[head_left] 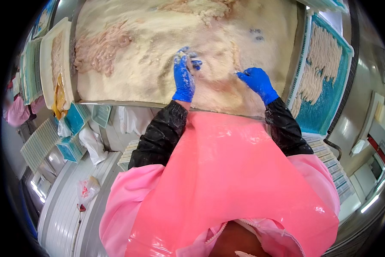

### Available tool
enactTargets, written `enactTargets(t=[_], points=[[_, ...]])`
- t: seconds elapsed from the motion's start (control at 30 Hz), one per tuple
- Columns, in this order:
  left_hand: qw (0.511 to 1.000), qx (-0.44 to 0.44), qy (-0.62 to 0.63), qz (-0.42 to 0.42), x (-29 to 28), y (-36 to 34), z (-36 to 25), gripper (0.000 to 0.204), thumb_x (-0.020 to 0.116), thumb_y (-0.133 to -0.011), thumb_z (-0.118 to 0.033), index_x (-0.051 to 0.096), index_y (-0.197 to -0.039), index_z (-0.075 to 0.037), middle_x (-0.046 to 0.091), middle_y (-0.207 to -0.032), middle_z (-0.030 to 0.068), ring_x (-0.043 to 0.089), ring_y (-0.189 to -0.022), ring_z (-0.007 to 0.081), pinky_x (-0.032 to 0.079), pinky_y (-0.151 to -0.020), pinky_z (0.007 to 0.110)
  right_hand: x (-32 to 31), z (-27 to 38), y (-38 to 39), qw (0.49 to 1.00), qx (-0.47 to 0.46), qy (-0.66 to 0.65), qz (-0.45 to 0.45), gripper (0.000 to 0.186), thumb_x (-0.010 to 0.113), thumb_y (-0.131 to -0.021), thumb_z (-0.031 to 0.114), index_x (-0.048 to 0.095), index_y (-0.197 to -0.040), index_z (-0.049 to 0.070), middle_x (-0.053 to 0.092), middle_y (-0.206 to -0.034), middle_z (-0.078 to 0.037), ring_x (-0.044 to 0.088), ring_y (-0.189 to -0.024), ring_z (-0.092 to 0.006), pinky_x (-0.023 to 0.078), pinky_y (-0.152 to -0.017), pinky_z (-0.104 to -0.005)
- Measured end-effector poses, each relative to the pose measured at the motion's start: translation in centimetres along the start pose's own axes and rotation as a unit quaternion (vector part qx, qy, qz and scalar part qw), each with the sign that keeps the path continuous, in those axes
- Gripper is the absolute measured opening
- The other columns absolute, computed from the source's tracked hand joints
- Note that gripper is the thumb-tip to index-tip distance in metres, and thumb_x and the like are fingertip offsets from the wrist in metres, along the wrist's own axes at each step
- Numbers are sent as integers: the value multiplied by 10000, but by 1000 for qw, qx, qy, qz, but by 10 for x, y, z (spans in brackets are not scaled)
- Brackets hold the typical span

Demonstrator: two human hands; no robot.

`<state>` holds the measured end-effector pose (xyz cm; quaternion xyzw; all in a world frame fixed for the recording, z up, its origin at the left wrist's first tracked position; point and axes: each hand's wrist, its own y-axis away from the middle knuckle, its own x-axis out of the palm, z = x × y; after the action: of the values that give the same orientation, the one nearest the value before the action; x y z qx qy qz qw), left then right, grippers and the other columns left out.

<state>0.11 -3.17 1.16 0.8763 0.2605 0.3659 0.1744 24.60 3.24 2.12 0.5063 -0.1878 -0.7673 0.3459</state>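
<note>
Both my hands wear blue gloves dusted with pale crumbs, over a wide metal-edged tray of pale breading point(145, 81). My left hand point(184, 76) is above the middle of the breading, its fingers curled inward; whatever pale stuff lies between them is hard to make out. To its right, my right hand point(257, 83) pinches the near end of a thin coated meat strip point(235, 58), which stretches away from me over the breading. A heap of raw pinkish meat strips point(102, 49) lies at the left of the tray, and more meat point(196, 6) is at the far edge.
At the right, a turquoise basket point(316, 118) holds rows of coated strips point(314, 81). A white tub point(44, 60) stands at the left beside stacked crates point(32, 70). Lower left are turquoise baskets point(70, 147), a plastic bag point(88, 188) and a ribbed metal surface point(57, 214). Another person's pink sleeve point(17, 112) shows far left.
</note>
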Motion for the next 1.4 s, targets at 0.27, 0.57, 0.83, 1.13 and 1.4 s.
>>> enactTargets(t=[0.27, 0.57, 0.83, 1.13, 1.4], points=[[962, -140, 215, 95, -10, -13, -1, 451, 418, -935, -296, 372, -1342, -107, 523, -1208, 119, 517, -1058, 239, 436, -816, 308, 28, -6, -21, 935, -130, 69, -323, 386, 637, -765, 395, 626, -987, 79, 591, -1022, -98, 561, -902, -287, 423, -765, -405], [929, 6, -285, 237, 87, 48, 21, 506, 352, -947, -300, 268, -1399, -87, 329, -1411, 131, 374, -1240, 249, 290, -1044, 388, 23, 36, 29, 856, -224, -308, -349, 296, 596, -822, 131, 568, -1092, 15, 597, -979, -162, 599, -894, -295, 469, -776, -349], [935, -46, -259, 239, 120, 80, 79, 483, 401, -926, -217, 309, -1364, -35, 363, -1393, 128, 405, -1235, 253, 298, -1038, 352, 12, -59, 86, 524, -57, -847, 68, 423, 437, -935, 334, 517, -1137, -29, 513, -753, -7, 435, -585, -91, 349, -489, -221], [968, -2, -209, 141, 93, 82, 91, 484, 415, -939, -324, 370, -1336, -50, 527, -1218, 131, 536, -1088, 235, 393, -947, 330, 22, -239, 171, 820, 34, -374, -432, 279, 493, -909, 185, 553, -1139, 39, 608, -855, -105, 574, -681, -172, 463, -573, -264], [912, 173, -356, 108, 54, 63, 77, 383, 448, -919, -149, 444, -1273, -4, 530, -1210, 139, 507, -1118, 225, 360, -992, 354, -16, -217, 171, 908, 78, -126, -391, 279, 506, -869, 113, 600, -1127, 64, 624, -1017, -181, 624, -872, -295, 489, -748, -343]])
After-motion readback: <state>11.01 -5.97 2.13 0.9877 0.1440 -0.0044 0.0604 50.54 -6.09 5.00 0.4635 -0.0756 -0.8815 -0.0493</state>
